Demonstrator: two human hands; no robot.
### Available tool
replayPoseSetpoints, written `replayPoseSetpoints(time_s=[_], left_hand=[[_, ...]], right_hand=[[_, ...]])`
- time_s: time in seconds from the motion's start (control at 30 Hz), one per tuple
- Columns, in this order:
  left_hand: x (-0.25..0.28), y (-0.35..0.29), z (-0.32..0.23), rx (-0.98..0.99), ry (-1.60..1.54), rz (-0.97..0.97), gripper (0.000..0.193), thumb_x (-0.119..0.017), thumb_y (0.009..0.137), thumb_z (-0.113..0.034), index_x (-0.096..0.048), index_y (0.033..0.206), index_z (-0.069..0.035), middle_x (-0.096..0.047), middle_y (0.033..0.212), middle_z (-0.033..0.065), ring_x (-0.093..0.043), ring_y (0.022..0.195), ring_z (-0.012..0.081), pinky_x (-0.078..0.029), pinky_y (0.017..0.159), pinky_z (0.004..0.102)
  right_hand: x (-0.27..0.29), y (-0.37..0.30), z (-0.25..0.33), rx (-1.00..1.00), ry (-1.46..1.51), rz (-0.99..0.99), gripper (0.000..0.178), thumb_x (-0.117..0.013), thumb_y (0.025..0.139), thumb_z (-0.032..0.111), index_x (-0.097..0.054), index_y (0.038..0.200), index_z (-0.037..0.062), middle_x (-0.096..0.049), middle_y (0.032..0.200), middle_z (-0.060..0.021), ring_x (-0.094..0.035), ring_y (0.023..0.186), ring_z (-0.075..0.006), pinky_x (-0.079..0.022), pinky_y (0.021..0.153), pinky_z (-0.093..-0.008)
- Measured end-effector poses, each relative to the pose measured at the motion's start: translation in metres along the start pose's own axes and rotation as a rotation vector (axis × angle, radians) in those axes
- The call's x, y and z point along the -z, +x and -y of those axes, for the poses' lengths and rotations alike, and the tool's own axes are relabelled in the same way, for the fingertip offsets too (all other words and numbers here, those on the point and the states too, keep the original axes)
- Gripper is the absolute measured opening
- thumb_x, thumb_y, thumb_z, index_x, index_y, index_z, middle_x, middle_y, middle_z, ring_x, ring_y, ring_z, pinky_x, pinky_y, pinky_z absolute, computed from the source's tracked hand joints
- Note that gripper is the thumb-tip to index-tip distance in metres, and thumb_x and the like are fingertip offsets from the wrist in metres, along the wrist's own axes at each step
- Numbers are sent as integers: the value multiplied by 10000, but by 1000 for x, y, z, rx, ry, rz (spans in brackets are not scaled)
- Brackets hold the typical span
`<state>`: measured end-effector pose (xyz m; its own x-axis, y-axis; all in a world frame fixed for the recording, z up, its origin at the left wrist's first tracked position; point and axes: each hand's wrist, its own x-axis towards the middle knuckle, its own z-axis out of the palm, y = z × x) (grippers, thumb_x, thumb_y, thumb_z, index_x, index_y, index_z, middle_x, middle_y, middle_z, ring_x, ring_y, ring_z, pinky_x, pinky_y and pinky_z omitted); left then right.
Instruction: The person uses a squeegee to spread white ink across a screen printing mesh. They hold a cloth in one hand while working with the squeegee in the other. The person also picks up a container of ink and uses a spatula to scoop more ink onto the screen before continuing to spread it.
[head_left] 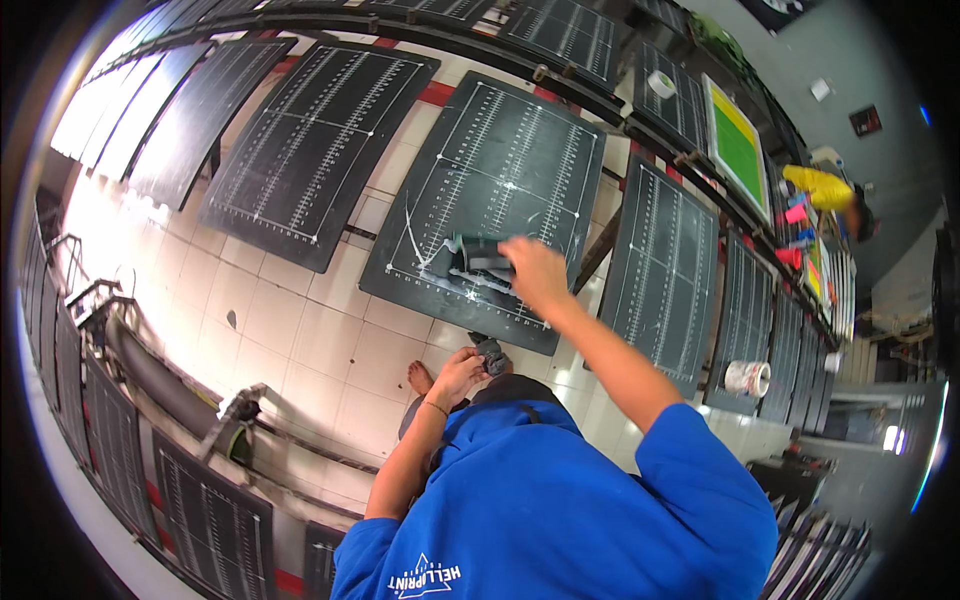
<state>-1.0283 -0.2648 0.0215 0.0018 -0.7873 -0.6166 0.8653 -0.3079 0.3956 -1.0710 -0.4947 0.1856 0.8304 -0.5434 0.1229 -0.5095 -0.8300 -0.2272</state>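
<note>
In front of me a black board with white grid lines and ruler-like marks lies on a rack. My right hand is closed on a dark, flat, squeegee-like tool with a greenish edge. It is against the near part of the board, where whitish smears show around it. Close to my body, below the board's near edge, my left hand is closed on a crumpled dark grey cloth-like bundle. The fingertips of that hand are partly hidden.
Similar black boards stand on either side. A white bucket sits on a board at right. Beyond are a white tape roll, a green-and-yellow framed screen and a person in yellow. A metal rack runs at left.
</note>
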Motion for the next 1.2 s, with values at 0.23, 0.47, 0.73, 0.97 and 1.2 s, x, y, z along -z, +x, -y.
replayPoseSetpoints(time_s=[0.23, 0.47, 0.73, 0.97, 1.2], left_hand=[[-18, 19, 58, -156, -239, -122, 143, -554, 968, -60, -532, 1108, -77, -614, 1017, 48, -607, 887, 158, -522, 812, 325], [-67, 7, 107, -314, -397, -248, 156, -554, 972, -64, -503, 1120, -70, -597, 959, 43, -601, 816, 161, -540, 749, 331], [-94, -3, 124, -358, -542, -301, 165, -539, 968, -52, -478, 1118, -83, -626, 958, 66, -646, 794, 184, -559, 695, 324], [-85, 6, 123, -480, -525, -360, 132, -546, 965, -62, -511, 1091, -84, -646, 986, 56, -653, 828, 163, -556, 685, 287], [-82, -2, 119, -506, -480, -388, 135, -555, 964, -69, -513, 1087, -103, -637, 989, 42, -649, 842, 160, -536, 727, 305]], right_hand=[[41, -16, -24, 124, 165, 227, 420, -725, 703, 61, -691, 1104, 180, -683, 1099, -51, -652, 1024, -293, -541, 817, -430], [-2, 150, -47, 264, 93, -101, 222, -608, 828, 97, -714, 1021, 129, -686, 1017, -103, -674, 956, -322, -543, 797, -475], [-35, 58, 42, 519, 22, -45, 85, -563, 870, 110, -644, 863, 84, -645, 928, -108, -678, 867, -298, -575, 689, -420], [10, 39, 21, 540, 155, 221, 334, -717, 746, 84, -709, 1064, 184, -694, 1052, -2, -669, 971, -252, -545, 816, -402], [-7, 41, -33, 756, 180, 18, 389, -667, 710, -5, -704, 1075, 128, -698, 1065, -31, -657, 979, -272, -538, 797, -397]])
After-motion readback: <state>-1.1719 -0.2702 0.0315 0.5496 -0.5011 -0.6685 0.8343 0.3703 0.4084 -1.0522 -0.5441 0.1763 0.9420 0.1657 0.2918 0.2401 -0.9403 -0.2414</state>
